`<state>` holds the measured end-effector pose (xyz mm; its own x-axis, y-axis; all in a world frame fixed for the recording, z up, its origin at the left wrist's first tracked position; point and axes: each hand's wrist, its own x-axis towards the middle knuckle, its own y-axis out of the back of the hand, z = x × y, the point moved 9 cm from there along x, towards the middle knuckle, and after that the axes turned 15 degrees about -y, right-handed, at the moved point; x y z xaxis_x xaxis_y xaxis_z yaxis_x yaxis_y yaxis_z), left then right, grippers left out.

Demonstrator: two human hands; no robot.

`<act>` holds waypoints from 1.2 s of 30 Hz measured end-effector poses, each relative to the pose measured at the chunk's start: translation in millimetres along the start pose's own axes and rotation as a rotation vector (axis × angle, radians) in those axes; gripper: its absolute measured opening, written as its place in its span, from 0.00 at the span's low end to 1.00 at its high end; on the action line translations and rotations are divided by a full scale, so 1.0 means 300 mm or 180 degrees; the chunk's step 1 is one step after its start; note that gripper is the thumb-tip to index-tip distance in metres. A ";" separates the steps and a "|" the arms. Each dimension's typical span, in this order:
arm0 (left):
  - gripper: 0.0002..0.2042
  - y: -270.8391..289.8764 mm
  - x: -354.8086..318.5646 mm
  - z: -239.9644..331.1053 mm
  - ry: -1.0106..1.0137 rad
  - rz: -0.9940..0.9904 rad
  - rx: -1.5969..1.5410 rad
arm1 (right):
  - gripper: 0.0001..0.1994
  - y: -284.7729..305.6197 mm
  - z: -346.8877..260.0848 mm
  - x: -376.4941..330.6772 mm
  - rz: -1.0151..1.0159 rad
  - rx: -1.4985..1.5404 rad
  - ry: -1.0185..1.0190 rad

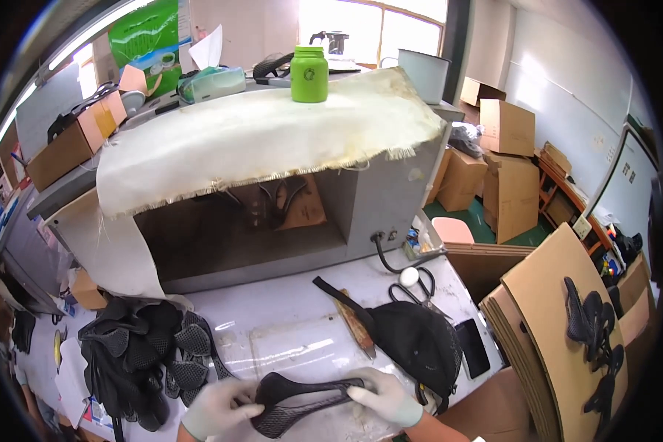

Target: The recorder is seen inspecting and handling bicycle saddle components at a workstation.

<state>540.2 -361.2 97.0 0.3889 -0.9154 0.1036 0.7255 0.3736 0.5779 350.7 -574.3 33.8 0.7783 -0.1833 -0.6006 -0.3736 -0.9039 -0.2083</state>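
Down at the near edge of the bench [287, 346], both gloved hands held a black, mesh-patterned saddle-shaped part [302, 401] between them. The left hand [217, 409] was closed around its wider end, fingers curled over the top; the right hand [387, 398] pinched the narrow end. A heap of similar black parts [144, 361] lay toward the bench's left edge. A black cap [416, 342], scissors [412, 287] and a dark phone [473, 348] lay near the right edge, with a wooden-handled tool [355, 324] just beside the cap.
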 end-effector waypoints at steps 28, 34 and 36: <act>0.28 -0.198 0.014 0.086 0.0234 0.0064 0.1806 | 0.20 0.213 -0.476 0.021 0.0827 0.1647 0.1618; 0.32 -0.325 -0.455 -0.030 -0.0124 0.1830 0.0460 | 0.24 0.076 -0.705 0.545 0.0741 0.2059 0.2018; 0.32 -0.310 -0.540 -0.110 0.0462 0.1943 0.0736 | 0.24 0.061 -0.791 0.726 0.0819 0.2035 0.2029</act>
<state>428.5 -242.6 -0.1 0.7752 -0.5146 0.3664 0.2170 0.7617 0.6105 633.0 -722.5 82.4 0.6922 -0.6961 -0.1902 -0.6317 -0.4571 -0.6262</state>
